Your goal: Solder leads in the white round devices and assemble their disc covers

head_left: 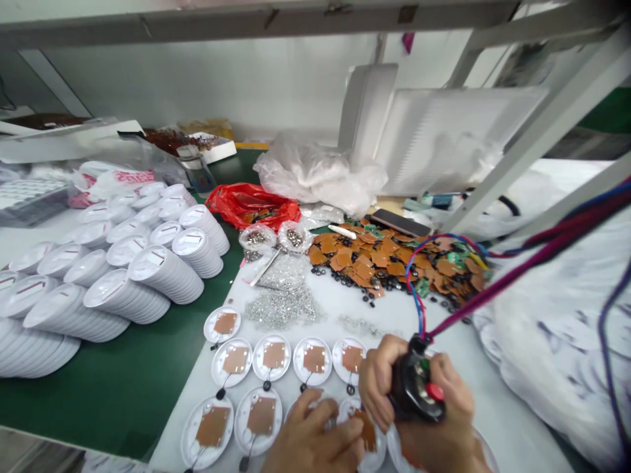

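My right hand (436, 439) is shut around a black handheld tool (414, 387) with a red button, and red and blue wires run up from it. My left hand (310, 439) lies over the edge of a white round disc (309, 406), its fingers close to a brown square pad (367, 430) on a neighbouring disc. Several more white discs, such as one (235, 362) in the row ahead, each carry a brown pad and a short black lead. They lie on a white worktop (497, 394).
Stacks of white discs (167, 274) stand on a green mat (98, 401) at left. Ahead lie silver beads (286, 295), a heap of brown pads and green boards (389, 259), a phone (399, 222), a red bag (251, 205), and a white plastic bag (320, 174).
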A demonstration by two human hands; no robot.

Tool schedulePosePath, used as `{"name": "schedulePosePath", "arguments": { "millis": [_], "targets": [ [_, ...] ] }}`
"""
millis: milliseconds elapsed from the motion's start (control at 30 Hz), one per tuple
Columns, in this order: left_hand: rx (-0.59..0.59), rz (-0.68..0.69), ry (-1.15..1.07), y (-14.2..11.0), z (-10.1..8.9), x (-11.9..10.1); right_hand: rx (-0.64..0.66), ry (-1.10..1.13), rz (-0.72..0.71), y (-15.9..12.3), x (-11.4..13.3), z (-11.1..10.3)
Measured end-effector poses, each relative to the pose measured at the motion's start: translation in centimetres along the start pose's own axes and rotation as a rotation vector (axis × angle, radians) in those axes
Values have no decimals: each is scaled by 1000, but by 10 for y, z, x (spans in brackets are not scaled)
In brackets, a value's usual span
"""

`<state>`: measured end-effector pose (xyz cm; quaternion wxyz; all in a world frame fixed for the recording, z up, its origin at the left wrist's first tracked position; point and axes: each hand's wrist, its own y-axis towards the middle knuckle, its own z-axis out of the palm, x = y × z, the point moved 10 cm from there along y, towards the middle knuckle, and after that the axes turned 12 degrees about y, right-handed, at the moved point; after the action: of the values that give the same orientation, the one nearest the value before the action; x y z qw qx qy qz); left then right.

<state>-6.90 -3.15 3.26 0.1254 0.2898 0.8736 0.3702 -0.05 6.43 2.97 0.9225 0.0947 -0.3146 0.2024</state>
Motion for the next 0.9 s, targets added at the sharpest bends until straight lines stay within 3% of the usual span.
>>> {"name": "schedulePosePath", "arguments": {
  "millis": [233, 333, 467, 567, 900],
  "targets": [
    [-63, -19, -13, -6, 1, 1, 2, -25, -28, -1, 3, 4],
    [-80, -93, -70, -4, -5, 10, -1, -27, -47, -3, 12, 9],
    [104, -273, -209, 4, 3, 33, 3, -39, 5, -8, 20, 16],
    [207, -313, -304, 10, 12, 37, -19, -39, -6, -11, 27, 18],
    [122, -269, -345, 14, 20, 29, -52, -20, 9, -19, 29, 13]
  ]
}}
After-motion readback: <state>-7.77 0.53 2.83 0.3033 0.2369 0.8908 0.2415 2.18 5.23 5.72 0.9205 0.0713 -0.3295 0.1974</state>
